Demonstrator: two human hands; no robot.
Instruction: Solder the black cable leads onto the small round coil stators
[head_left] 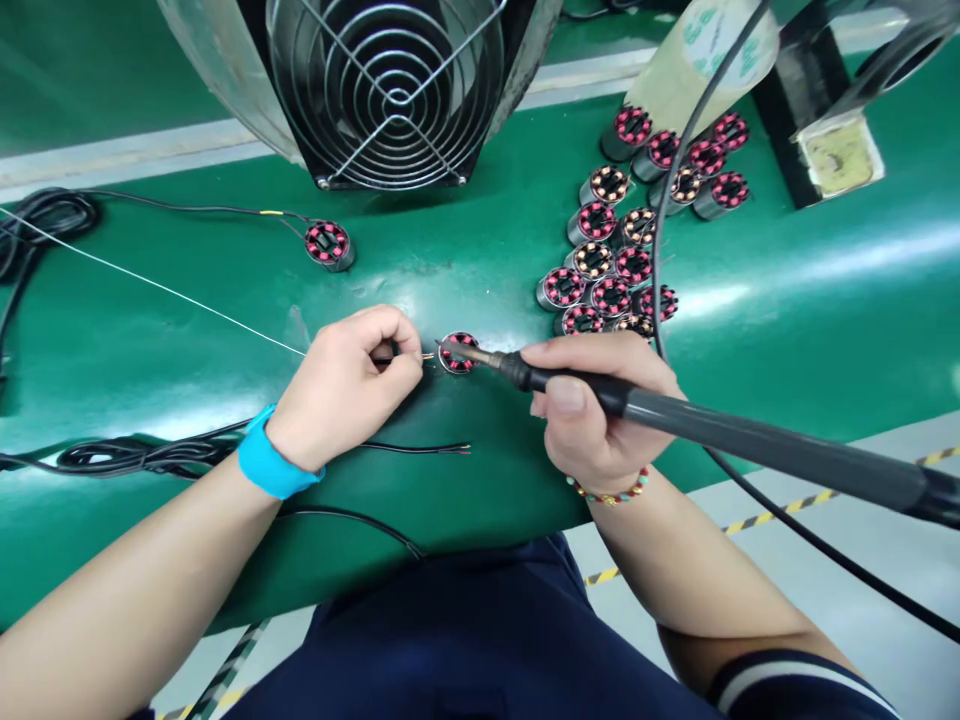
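Observation:
My right hand (pixel 604 410) grips a soldering iron (pixel 750 430) like a pen, with its tip pointing left over a small motor stator (pixel 453 366) with red windings. Just left of that stator, my left hand (pixel 360 375) is closed in a pinch on a thin black cable; its fine wire ends (pixel 427 356) poke out past the fingertips toward the stator. A thin whitish strand (pixel 187 296), perhaps solder wire, runs in from the left to behind this hand. The iron's tip hides part of the stator, and whether it touches the wires I cannot tell.
A fan with a wire guard (pixel 397 97) stands at the back. Several stators (pixel 592 262) cluster at the right, near a tape roll (pixel 705 60) and a soldering sponge (pixel 840 155). Another stator (pixel 328 245) has a cable attached. Coiled black cables (pixel 135 457) lie left; the iron's cord (pixel 660 220) loops overhead.

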